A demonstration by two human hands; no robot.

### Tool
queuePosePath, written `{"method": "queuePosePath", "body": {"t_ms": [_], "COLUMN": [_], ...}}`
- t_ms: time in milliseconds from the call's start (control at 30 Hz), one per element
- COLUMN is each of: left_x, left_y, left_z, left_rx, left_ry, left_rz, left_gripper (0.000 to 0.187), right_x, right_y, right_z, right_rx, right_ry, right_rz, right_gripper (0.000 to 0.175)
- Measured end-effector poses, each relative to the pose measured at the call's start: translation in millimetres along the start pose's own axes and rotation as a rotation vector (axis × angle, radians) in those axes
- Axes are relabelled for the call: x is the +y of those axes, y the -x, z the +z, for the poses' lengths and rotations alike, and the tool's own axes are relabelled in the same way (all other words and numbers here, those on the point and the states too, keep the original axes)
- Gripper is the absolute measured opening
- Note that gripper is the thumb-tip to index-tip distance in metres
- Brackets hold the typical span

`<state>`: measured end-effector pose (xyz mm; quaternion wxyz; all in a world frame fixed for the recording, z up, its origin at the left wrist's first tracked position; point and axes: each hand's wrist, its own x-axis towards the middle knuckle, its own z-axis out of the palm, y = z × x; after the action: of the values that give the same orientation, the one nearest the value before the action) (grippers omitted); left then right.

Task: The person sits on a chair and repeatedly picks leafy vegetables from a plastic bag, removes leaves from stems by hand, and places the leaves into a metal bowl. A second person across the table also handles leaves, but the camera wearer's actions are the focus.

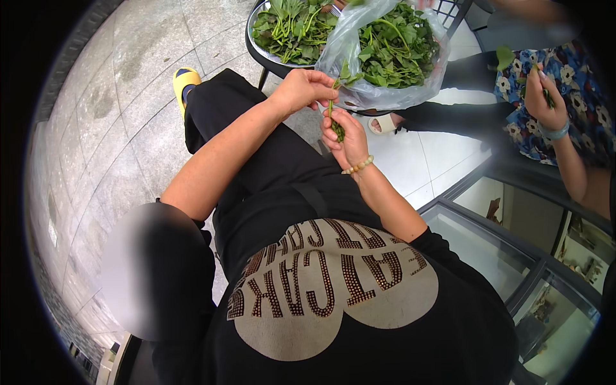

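Observation:
My left hand [301, 94] pinches the leafy upper end of a thin green stem [330, 105] between thumb and fingers. Its lower end runs into my right hand [350, 137], which is closed around a small bundle of cut green stems [338, 131]. A beaded bracelet circles my right wrist. Just beyond my hands, a clear plastic bag [337, 48] bulges with leafy greens [399, 48], which look like sweet potato leaves. Left of the bag, a round basket [252, 41] holds more leafy stems [293, 31].
Bag and basket rest on a black seat or stand [260, 57]. To the right, a co-worker's hand [546, 98] grips green stems; another blurred hand [539, 14] is above. A glass-topped, dark-framed table [481, 236] stands at my right. My yellow slipper [185, 84] is on the tiled floor [144, 96].

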<state>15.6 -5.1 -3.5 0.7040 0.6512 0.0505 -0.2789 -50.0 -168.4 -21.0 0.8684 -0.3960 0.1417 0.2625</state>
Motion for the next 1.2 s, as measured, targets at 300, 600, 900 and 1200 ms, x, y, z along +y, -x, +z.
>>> {"method": "queuePosePath", "body": {"t_ms": [300,600,900,1200], "left_x": [9,48,74,55], "left_y": [5,-43,-73,-119], "left_z": [10,-53,-48,69], "left_rx": [-0.011,0.338,0.594,-0.077], "left_ry": [0.253,-0.006,-1.364,-1.367], "left_rz": [0.011,0.368,0.451,0.91], "left_gripper": [0.027,0.015,0.033,0.026], "right_x": [-3,-4,1,-6], "right_y": [4,3,1,6], "right_z": [5,1,-7,-19], "right_rx": [0.061,-0.277,-0.227,-0.151], "right_ry": [-0.071,-0.03,-0.089,-0.098], "right_rz": [-0.177,-0.045,-0.042,-0.014], "right_gripper": [0.011,0.019,0.017,0.016]}}
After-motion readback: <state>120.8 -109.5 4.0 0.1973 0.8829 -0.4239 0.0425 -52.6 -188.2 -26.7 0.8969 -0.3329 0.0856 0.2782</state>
